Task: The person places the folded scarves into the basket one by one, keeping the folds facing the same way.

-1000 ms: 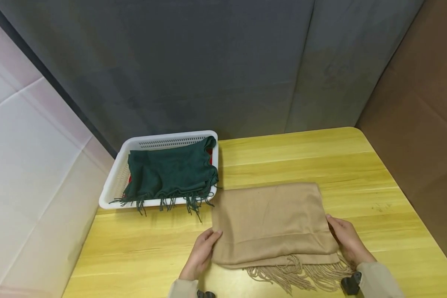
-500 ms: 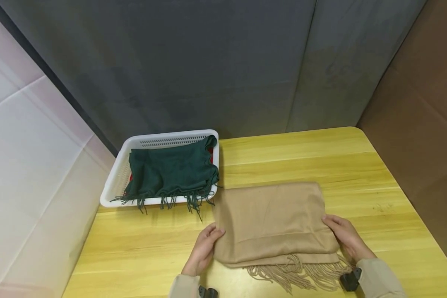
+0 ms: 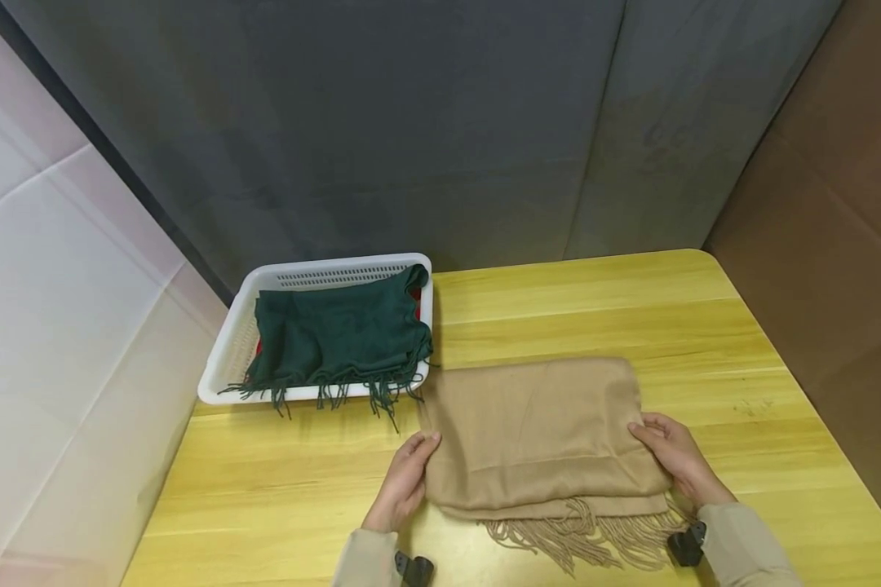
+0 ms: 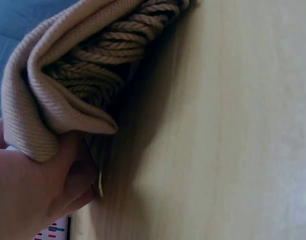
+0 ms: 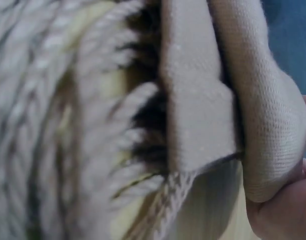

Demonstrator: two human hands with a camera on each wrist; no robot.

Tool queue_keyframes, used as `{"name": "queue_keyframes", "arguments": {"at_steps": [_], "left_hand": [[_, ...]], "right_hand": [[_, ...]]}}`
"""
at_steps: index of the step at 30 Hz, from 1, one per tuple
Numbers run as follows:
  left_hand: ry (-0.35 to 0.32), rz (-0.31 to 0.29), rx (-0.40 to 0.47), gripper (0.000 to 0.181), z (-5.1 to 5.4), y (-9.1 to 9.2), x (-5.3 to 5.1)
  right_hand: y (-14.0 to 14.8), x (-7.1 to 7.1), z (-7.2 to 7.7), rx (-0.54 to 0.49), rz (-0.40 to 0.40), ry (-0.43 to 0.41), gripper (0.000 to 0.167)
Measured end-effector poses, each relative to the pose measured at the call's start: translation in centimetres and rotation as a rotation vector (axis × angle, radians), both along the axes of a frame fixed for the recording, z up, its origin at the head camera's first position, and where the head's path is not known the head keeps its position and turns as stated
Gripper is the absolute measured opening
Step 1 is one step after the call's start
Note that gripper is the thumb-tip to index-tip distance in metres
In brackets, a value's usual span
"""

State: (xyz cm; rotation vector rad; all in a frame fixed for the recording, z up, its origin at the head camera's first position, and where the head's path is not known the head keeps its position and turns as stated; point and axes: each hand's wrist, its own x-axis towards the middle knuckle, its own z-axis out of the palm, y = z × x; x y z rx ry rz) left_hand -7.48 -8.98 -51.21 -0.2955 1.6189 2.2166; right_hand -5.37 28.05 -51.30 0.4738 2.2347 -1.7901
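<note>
A folded tan scarf (image 3: 539,428) lies on the wooden table, its twisted fringe (image 3: 576,542) spread toward the near side. At the scarf's left edge my left hand (image 3: 404,481) pinches the folded layers, thumb on top and fingers beneath. My right hand (image 3: 681,458) grips the opposite edge the same way. In the left wrist view the folded scarf (image 4: 23,115) rises from the table beside the left hand (image 4: 38,185), with fringe tucked between layers. The right wrist view has the scarf's rounded fold (image 5: 268,110) against the right hand (image 5: 288,207); its fingertips are mostly hidden.
A white plastic basket (image 3: 216,379) stands at the back left, close to the tan scarf's far left corner. In it lies a folded dark green scarf (image 3: 338,334), fringe hanging over the front rim, with something red (image 3: 417,310) underneath. Dark panels (image 3: 411,139) rise behind the table.
Both hands have shifted slightly farther up the scarf's sides, and the right hand has moved inward onto its edge. The scarf has barely moved; the green scarf stays in the basket.
</note>
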Motion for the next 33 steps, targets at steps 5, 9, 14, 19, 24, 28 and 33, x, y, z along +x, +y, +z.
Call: {"name": "queue_keyframes", "arguments": {"at_steps": [5, 9, 14, 19, 24, 28, 33], "left_hand": [[-0.006, 0.025, 0.008, 0.037, 0.0, 0.2, -0.3], [-0.019, 0.025, -0.014, 0.033, 0.0, 0.2, -0.5], [-0.038, -0.001, -0.015, 0.037, 0.2, 0.0, -0.7], [-0.025, -0.051, -0.044, 0.049, 0.3, -0.1, -0.7], [-0.006, -0.068, -0.042, 0.044, 0.6, -0.4, -0.5], [0.013, -0.093, -0.040, 0.043, 1.1, -0.6, -0.2], [0.028, -0.144, -0.022, 0.042, 1.7, -0.7, 0.4]], "right_hand": [[-0.3, -0.1, 0.4, 0.041, -0.006, 0.034, 0.051], [-0.7, -0.2, 0.9, 0.104, 0.005, 0.071, 0.048], [-1.1, -0.2, 1.5, 0.172, 0.048, 0.090, 0.051], [-1.3, -0.2, 1.9, 0.220, 0.044, 0.114, 0.049], [-1.1, 0.0, 1.9, 0.252, 0.020, 0.142, 0.045], [-0.8, 0.1, 2.1, 0.254, 0.009, 0.181, 0.041], [-0.3, 0.4, 2.9, 0.303, 0.002, 0.227, 0.039]]}}
